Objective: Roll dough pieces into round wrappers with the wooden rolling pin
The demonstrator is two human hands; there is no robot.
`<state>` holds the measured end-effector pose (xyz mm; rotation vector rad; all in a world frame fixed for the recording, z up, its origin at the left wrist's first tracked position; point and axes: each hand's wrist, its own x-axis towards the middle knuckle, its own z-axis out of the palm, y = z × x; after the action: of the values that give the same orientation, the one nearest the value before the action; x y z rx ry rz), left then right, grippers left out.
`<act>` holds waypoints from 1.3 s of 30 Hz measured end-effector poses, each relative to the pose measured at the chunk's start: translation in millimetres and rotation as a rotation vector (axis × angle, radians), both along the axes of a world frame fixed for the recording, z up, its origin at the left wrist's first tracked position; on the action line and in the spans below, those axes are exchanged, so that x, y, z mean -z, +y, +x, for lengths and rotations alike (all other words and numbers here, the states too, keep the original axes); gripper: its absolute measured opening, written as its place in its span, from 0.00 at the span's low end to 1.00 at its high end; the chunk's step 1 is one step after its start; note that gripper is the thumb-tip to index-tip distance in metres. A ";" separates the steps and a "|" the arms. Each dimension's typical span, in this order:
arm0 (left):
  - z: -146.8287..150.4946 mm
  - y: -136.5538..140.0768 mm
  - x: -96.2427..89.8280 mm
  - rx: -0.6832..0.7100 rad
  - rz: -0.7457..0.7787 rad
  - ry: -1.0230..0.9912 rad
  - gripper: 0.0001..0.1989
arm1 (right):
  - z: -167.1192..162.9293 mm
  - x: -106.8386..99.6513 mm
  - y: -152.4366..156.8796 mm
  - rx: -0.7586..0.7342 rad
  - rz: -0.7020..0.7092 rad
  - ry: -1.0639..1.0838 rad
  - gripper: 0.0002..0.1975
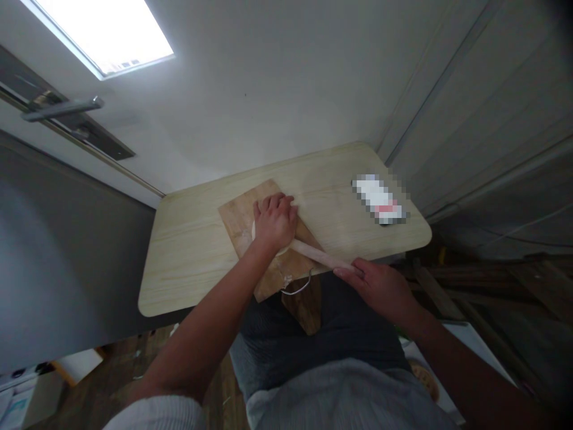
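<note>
A wooden cutting board [242, 209] lies at an angle on the table, one corner over its front edge. My left hand [275, 221] rests palm down on the board, fingers spread. Beneath it shows the edge of a pale, flat round of dough [283, 251], mostly hidden. My right hand [376, 286] is closed around the near end of a slim wooden rolling pin [322, 257]. The pin slants across the board, and its far end disappears under my left hand. Pale smears and bits of dough [287, 279] cling to the board.
The light wood table [188, 257] stands against a white door with a lever handle [62, 110]. On its right lies a pixelated flat rectangular object [378, 200]. A wire loop [296, 292] hangs at the board's near edge. Wooden slats [439, 292] are at lower right.
</note>
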<state>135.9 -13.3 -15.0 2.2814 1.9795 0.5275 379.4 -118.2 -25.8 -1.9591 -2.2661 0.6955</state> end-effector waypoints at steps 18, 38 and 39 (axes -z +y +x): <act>-19.5 -48.8 2.1 -0.017 0.000 0.064 0.23 | -15.5 3.0 -18.1 -0.103 -0.004 0.002 0.23; -38.8 -94.4 12.6 -0.234 0.096 -0.088 0.32 | 10.1 3.0 -0.6 0.083 -0.033 0.316 0.21; -38.6 -95.5 12.5 -0.234 0.070 -0.074 0.36 | 11.3 2.8 1.3 0.093 -0.032 0.310 0.20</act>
<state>97.3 -108.8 -27.5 2.0453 2.2380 0.6996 390.7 -117.0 -28.7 -1.8081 -1.9819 0.9542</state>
